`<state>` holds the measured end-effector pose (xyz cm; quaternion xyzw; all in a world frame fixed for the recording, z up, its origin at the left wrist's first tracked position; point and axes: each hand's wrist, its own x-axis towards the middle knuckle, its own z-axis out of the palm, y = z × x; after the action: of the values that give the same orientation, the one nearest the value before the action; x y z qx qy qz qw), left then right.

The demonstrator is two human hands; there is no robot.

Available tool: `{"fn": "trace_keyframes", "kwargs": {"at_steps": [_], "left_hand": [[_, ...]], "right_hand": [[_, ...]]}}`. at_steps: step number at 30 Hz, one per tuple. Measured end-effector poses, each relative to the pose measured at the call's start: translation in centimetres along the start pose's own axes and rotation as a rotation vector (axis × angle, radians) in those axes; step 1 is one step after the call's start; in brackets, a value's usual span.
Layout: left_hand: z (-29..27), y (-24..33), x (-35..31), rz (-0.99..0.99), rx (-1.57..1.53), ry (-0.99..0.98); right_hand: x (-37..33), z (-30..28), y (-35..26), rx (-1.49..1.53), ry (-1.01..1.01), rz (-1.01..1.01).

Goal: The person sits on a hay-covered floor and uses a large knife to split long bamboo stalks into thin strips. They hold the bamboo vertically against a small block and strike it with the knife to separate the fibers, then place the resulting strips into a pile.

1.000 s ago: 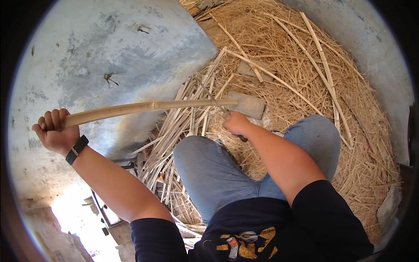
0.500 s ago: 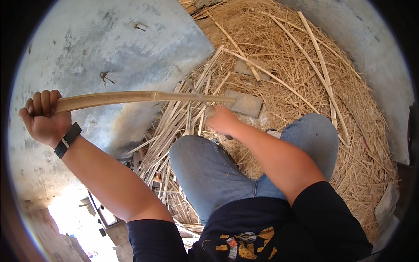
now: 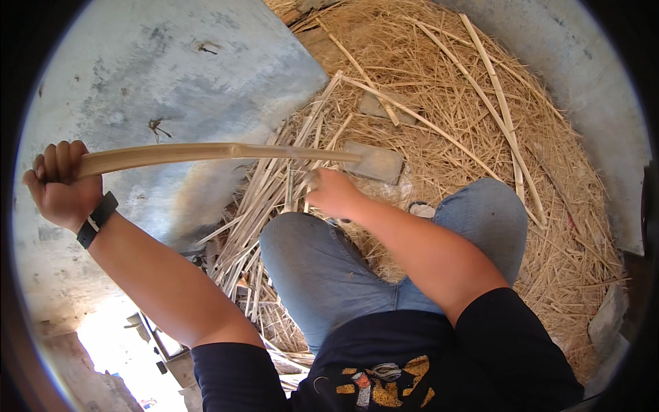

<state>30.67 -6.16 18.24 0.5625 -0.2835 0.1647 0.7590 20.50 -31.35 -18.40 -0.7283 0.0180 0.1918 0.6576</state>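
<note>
My left hand [image 3: 63, 180], raised at the far left, is closed around one end of a long split bamboo strip [image 3: 165, 157]. The strip runs almost level to the right, with a node near its middle. Its far end overlaps a flat grey stone block [image 3: 382, 165] on the floor; whether they touch I cannot tell. My right hand [image 3: 334, 193] is closed just below the strip's right part, above my left knee. It grips a knife mostly hidden by the fingers, the blade smeared by motion.
Cut bamboo slats [image 3: 264, 199] lie heaped beside my left knee. Shavings [image 3: 439, 89] cover the floor, with several longer strips [image 3: 495, 89] on the right. A grey wall panel [image 3: 199, 75] stands at left, another wall [image 3: 542, 41] at right.
The strip and both hands have shifted slightly left in view, along with the surroundings. My right hand has moved a little left relative to the strip's far end.
</note>
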Motion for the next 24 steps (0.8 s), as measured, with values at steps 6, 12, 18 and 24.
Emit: {"fn": "trace_keyframes", "kwargs": {"at_steps": [6,12,18,24], "left_hand": [[2.9,-0.8,0.7,-0.026,-0.004,-0.045],[2.9,-0.7,0.1,0.009,0.069,0.046],[2.1,-0.7,0.0,0.006,0.022,-0.004],[3.9,-0.8,-0.5,0.036,0.062,0.031]], "right_hand": [[0.1,-0.8,0.6,-0.002,0.019,-0.070],[0.9,-0.8,2.4,0.042,0.030,0.154],[-0.8,-1.1,-2.1,-0.018,-0.038,-0.122],[1.3,-2.3,3.6,0.106,0.008,0.198]]}}
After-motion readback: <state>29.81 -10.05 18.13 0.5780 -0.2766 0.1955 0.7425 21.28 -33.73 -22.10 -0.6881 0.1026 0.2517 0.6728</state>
